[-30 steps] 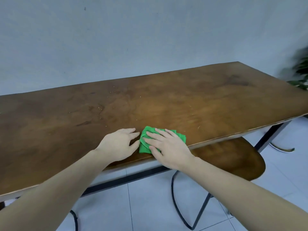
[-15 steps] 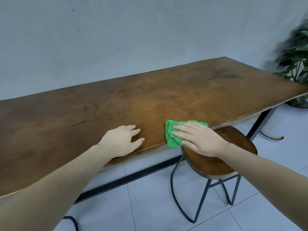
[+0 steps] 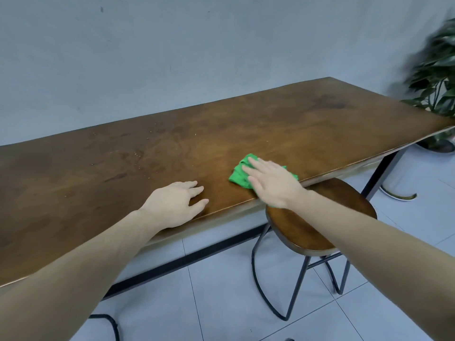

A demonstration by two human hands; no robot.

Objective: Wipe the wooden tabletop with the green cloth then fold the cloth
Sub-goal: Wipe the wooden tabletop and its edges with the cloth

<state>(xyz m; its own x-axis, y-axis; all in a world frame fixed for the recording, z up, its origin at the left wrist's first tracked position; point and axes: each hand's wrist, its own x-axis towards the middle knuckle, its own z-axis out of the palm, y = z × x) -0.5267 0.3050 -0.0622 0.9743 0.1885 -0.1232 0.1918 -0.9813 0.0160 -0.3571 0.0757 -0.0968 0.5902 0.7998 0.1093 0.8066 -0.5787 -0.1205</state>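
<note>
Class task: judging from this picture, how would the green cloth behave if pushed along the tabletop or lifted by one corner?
The green cloth lies bunched in soft folds under the flat right hand, so it is probably floppy and would droop if lifted. It looks thin, so likely light. On the smooth wooden tabletop it should slide easily, perhaps bunching further.

There is a single view, from a wide-angle camera worn on the person's head, so no second view shares any of the scene. It looks forward and down from above the near long edge of the wooden tabletop (image 3: pixel 283 129), close enough that both forearms enter from the bottom corners and reach into the middle. The tabletop runs from near left to far right, its far edge against a wall (image 3: pixel 197 50). To the lower right the view falls past the near edge to a stool (image 3: pixel 320 217) and tiled floor (image 3: pixel 221 291). A plant (image 3: pixel 435 77) at the far right edge is blurred.
</note>
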